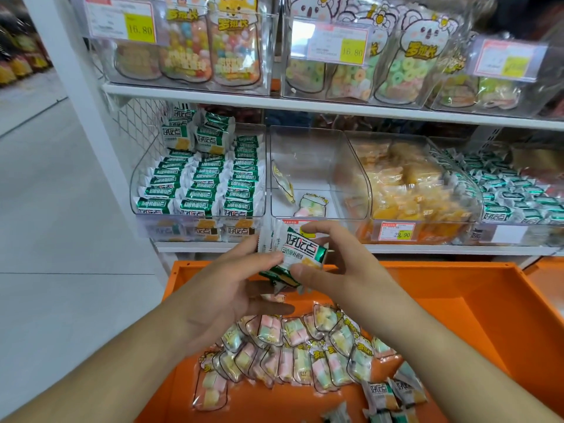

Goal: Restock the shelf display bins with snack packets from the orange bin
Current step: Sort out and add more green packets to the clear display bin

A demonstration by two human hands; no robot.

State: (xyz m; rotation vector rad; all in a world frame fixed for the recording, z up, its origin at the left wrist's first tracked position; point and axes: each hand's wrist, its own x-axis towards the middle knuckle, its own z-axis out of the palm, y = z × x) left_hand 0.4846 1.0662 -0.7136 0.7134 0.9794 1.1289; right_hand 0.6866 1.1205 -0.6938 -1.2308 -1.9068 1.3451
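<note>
Shop shelving point(305, 109) fills the background, white boards carrying clear display bins of wrapped snacks, with the orange bin point(476, 288) parked directly below. Centre frame, a small stack of green-and-white snack packets point(297, 256) is held above the orange bin's far edge, pinched from both sides. Fingers of the left hand point(232, 288) close on the stack's left end, thumb on top; the right hand point(345, 264) clamps the right end between thumb and forefinger. The top packet's long axis runs left to right, tilted slightly down toward the right.

Up and to the left of the fingers sits the green packet bin point(198, 178), already packed in neat rows of the same wrapper, the likely destination, and nearer the left hand. Straight ahead, the middle bin point(305, 166) is almost bare, holding only two pastel packets point(311, 206). A yellow packet bin point(412, 184) stands to its right.

Below the hands, more pastel marshmallow packets point(302, 349) lie fanned across the orange bin's floor, with a few loose green-and-white ones point(393, 395) near the right forearm.
</note>
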